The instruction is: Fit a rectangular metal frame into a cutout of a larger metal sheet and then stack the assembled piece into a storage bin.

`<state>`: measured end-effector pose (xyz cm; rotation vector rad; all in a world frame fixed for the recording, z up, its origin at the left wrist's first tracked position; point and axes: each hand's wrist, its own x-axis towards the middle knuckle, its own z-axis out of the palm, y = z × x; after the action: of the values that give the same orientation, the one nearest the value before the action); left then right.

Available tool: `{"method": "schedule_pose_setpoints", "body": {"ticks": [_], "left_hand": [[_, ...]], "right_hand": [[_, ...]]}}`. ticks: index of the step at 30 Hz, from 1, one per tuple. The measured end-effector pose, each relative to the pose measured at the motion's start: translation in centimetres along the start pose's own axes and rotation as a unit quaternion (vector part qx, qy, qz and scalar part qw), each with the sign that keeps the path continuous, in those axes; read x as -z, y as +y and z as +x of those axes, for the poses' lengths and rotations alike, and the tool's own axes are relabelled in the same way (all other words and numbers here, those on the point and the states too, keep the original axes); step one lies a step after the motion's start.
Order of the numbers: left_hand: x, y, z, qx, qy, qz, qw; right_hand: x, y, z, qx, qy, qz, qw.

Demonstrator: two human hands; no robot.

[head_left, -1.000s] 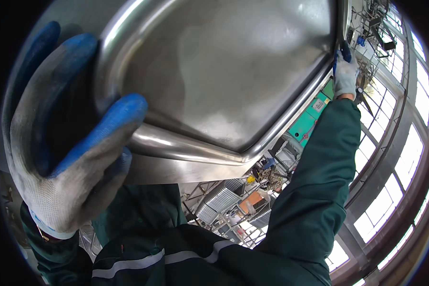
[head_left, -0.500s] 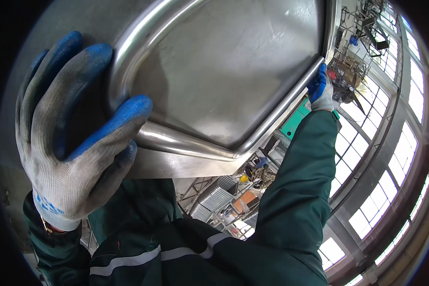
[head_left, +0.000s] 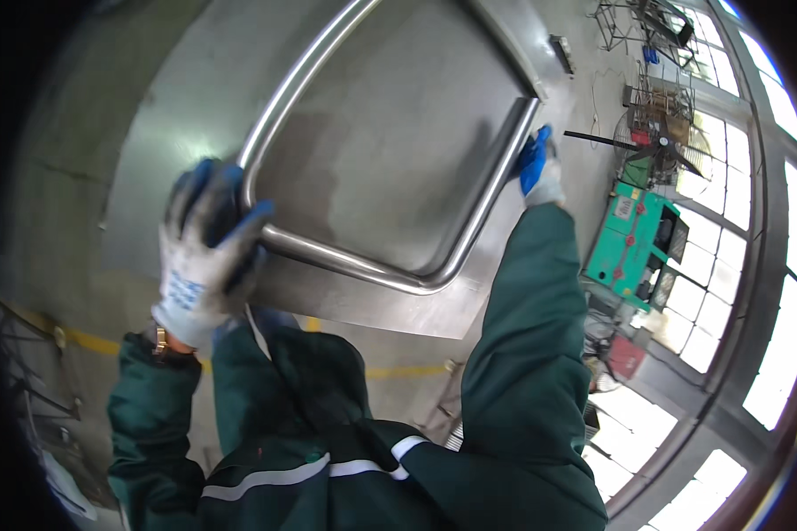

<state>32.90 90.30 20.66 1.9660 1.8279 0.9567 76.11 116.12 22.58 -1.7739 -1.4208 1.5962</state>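
I hold a large stainless steel sheet panel with a raised tubular steel rim out in front of me. My left hand, in a grey glove with blue palm coating, grips the rim at its near left corner. My right hand, in the same kind of glove, grips the rim's right side with the arm stretched out. Both arms wear dark green sleeves; a white stripe crosses the jacket.
A green machine cabinet stands at the right near tall bright windows. A black fan and metal racks sit beyond it. A yellow line runs across the concrete floor under the panel.
The panel has moved away from the camera and now looks smaller. Both hands slid with it, the left one toward the centre, and more floor and workshop show around it.
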Motion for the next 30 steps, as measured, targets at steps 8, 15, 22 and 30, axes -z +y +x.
{"method": "schedule_pose_setpoints", "body": {"ticks": [8,15,22,30], "left_hand": [[-4.8,5.2,0.6,-0.197,-0.117,0.114,0.967],[4.1,12.0,1.8,-0.232,-0.204,0.157,0.938],[20.3,22.8,8.3,-0.387,0.061,0.21,0.896],[8.9,5.3,14.1,0.004,0.183,-0.239,0.954]], "right_hand": [[-6.2,9.6,-9.8,0.048,0.207,0.16,0.964],[-9.0,16.6,-13.1,0.096,0.289,0.121,0.945],[-9.8,8.2,-14.9,0.064,0.161,0.458,0.872],[-16.8,5.9,-17.4,0.052,0.185,0.343,0.92]]}}
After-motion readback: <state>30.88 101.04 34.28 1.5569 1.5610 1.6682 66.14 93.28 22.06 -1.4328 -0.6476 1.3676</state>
